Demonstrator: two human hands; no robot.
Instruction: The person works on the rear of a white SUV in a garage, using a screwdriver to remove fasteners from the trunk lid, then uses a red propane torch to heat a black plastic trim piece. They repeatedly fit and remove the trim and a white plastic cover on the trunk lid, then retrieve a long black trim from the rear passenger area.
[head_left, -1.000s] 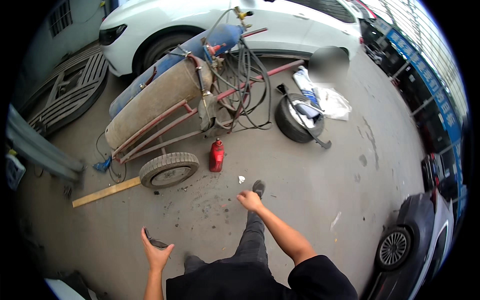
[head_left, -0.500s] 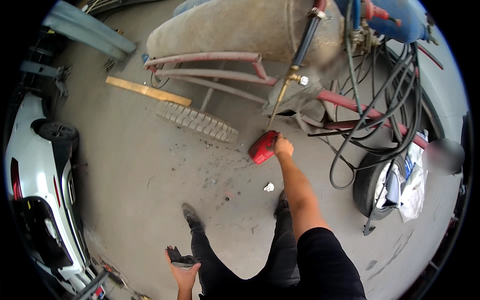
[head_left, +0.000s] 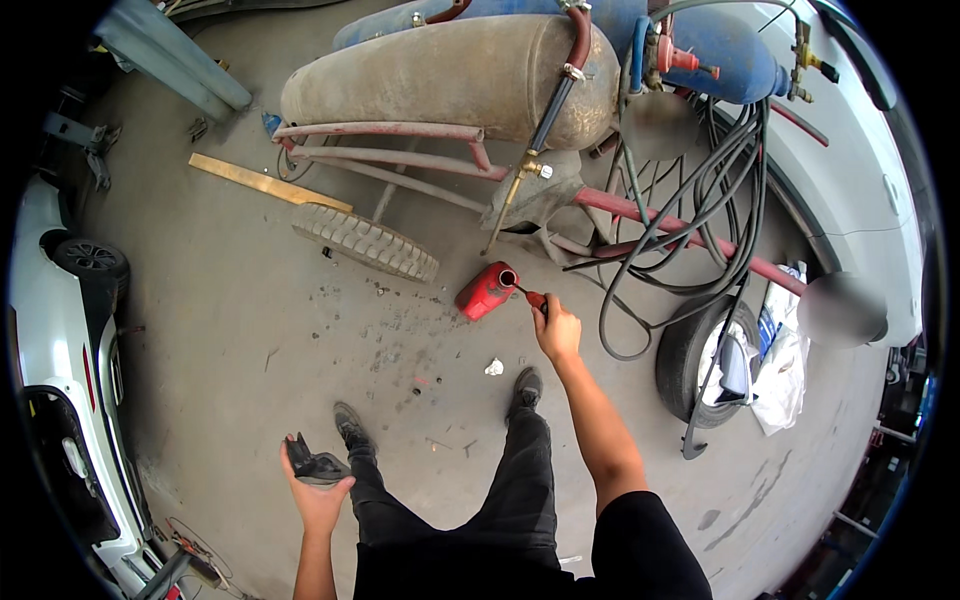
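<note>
On the floor in front of me lies a red plastic canister (head_left: 484, 292) with a round open mouth. Beside it is my right hand (head_left: 560, 328), closed around the red and black handle of a screwdriver (head_left: 536, 299). Its thin shaft points at the canister's mouth; whether the tip is inside I cannot tell. Low on the left, my left hand (head_left: 316, 500) grips a dark, bent piece of black plastic (head_left: 318, 466) between thumb and fingers.
Ahead stands a red-framed cart (head_left: 400, 132) carrying gas cylinders (head_left: 450, 85), with a tread-patterned wheel (head_left: 365, 240) and coiled black hoses (head_left: 700, 215). A tyre (head_left: 690, 360) lies at right. White cars flank both sides. Crumpled white paper (head_left: 494, 367) sits near my feet.
My right hand has drawn back from the canister, and the screwdriver now shows in it. The view has shifted to the right. My left hand still holds the black plastic piece.
</note>
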